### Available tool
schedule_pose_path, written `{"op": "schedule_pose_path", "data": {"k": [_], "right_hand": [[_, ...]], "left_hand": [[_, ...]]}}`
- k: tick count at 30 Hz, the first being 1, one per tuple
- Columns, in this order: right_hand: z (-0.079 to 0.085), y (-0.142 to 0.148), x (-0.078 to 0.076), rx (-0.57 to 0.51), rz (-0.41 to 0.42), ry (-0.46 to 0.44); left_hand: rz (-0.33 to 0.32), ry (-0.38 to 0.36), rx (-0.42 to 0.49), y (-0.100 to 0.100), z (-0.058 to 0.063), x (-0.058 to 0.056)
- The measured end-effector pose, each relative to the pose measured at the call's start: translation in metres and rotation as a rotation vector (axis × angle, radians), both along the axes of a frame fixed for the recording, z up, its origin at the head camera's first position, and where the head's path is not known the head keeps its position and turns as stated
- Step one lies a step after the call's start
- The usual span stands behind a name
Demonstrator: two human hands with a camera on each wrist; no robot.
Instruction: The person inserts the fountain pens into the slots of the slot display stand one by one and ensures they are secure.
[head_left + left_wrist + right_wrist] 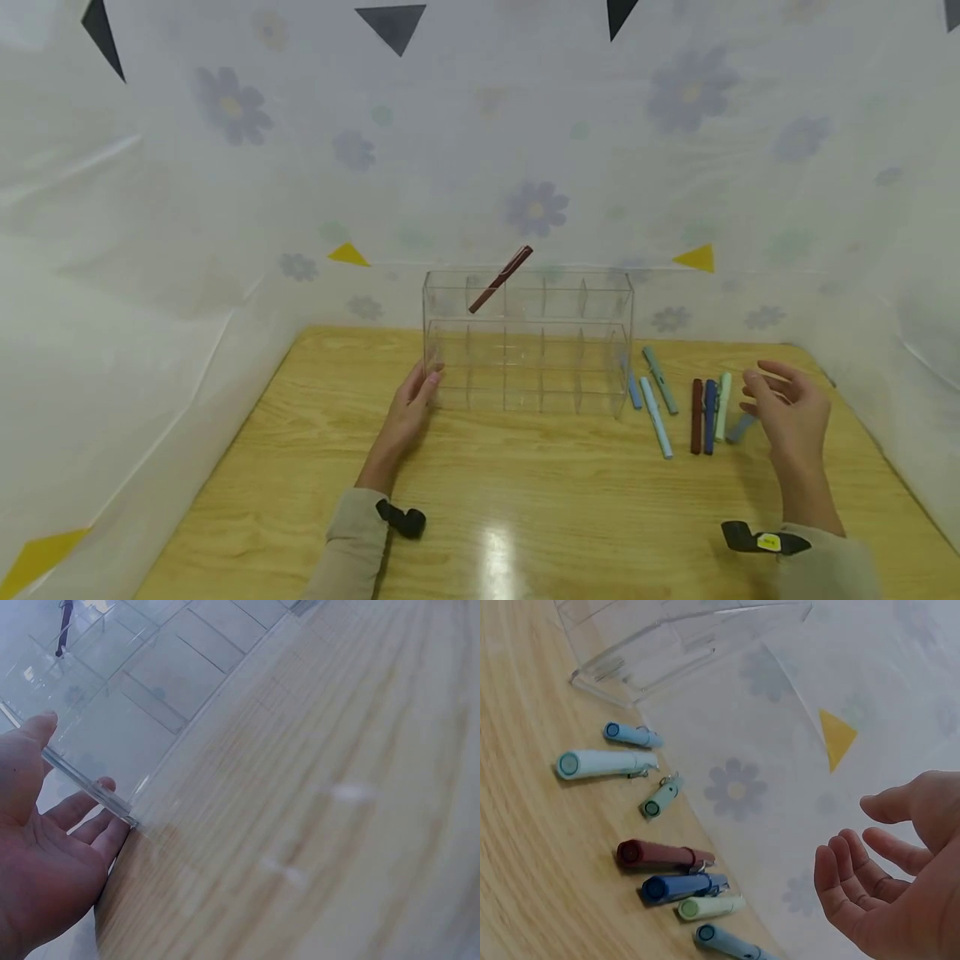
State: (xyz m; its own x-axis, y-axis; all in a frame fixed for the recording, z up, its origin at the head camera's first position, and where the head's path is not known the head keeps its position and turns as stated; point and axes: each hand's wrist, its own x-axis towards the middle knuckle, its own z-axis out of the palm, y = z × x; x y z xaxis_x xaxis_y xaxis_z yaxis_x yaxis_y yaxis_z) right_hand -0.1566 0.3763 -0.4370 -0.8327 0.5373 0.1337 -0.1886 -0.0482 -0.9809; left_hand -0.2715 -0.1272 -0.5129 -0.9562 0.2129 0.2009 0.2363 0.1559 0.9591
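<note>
A clear compartmented pen organizer (525, 402) stands upright on the table. My left hand (411, 404) holds its left end, thumb on one side of the edge and fingers on the other, as the left wrist view shows (56, 859). A dark red pen (501, 279) leans in the upper row. At the right, my right hand (793, 410) is raised with fingers loosely bent and nothing between them. Nearest to it lie a grey-blue pen (739, 428), partly hidden, a light green pen (723, 407), a dark blue pen (709, 417) and another dark red pen (697, 417).
Beside the organizer's right end lie a pale blue pen (656, 418), a green pen (660, 380) and a blue pen (634, 392), partly behind the clear plastic. A flower-patterned sheet (465, 167) hangs behind the wooden table (525, 483) and along its sides.
</note>
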Motion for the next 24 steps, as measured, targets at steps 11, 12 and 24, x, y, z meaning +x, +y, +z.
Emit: {"op": "schedule_pose_path", "data": {"k": [11,12,24], "right_hand": [[-0.025,0.021,0.001,0.093,-0.143,-0.267],[-0.027,0.023,0.001,0.128,-0.153,-0.297],[-0.056,0.040,-0.003,0.567,-0.192,-0.564]], "left_hand": [[-0.023,0.004,0.026,-0.001,0.001,0.000],[-0.021,0.000,0.024,-0.001,0.001,0.000],[-0.021,0.008,0.035,-0.001,-0.003,-0.002]]}}
